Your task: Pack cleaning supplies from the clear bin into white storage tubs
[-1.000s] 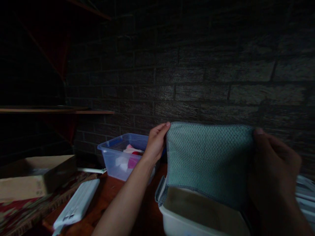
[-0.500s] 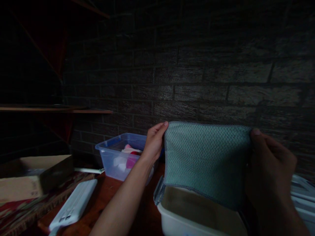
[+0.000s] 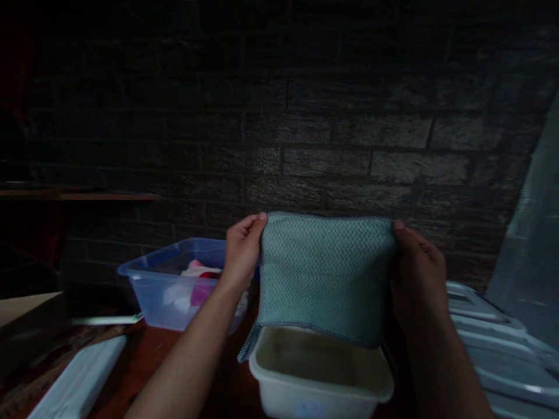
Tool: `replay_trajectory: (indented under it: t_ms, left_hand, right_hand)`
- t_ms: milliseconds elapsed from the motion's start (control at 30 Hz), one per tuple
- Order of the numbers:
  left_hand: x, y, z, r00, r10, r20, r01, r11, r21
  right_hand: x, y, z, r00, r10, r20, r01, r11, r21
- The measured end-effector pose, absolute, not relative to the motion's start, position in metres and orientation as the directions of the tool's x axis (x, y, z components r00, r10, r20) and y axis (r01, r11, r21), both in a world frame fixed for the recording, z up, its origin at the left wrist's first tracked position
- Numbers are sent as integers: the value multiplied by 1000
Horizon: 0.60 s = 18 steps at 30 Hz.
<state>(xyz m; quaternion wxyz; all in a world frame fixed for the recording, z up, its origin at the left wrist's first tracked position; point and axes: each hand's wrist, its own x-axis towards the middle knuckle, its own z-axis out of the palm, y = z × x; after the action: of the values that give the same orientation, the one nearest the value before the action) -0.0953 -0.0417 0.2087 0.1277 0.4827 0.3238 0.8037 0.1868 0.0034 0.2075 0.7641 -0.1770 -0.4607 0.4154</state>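
Note:
A pale green textured cloth (image 3: 325, 273) with a dark checked edge hangs spread between my hands. My left hand (image 3: 244, 244) pinches its upper left corner between thumb and fingers. At the upper right corner, my right hand (image 3: 419, 267) grips it the same way, its fingers partly in shadow. The lower edge of the cloth hangs at the far rim of a white plastic tub (image 3: 321, 387), and I cannot tell if they touch. A loose corner droops past the tub's left side. The part of the tub's inside that shows looks bare.
Left of the tub stands a clear blue-tinted bin (image 3: 174, 297) with pink, white and red items inside. A white oblong device (image 3: 81, 378) and a cardboard box (image 3: 32, 326) lie further left. Stacked clear lids (image 3: 502, 349) sit at the right. A dark brick wall (image 3: 305, 128) rises behind.
My view has turned to the right, so the things appear further left and more of the lids shows. Both hands still hold the cloth stretched above the tub.

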Motion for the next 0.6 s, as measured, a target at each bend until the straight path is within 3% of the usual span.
replay_trajectory:
  t_ms: [133,267,600]
  left_hand:
    - [-97,-39,208,-501,400,767,354,-714,604]
    - [-94,-39,209,-472,394,788,419,-686,594]
    - [-88,-43,209,-497,564,660,69,-732,678]
  right_hand:
    - [184,2,213,167,839,517,-540,517,-664]
    - [186,0,214,215,787,578,-427,608,-669]
    - [185,-7,216,272,703,657,-207,710,-673]
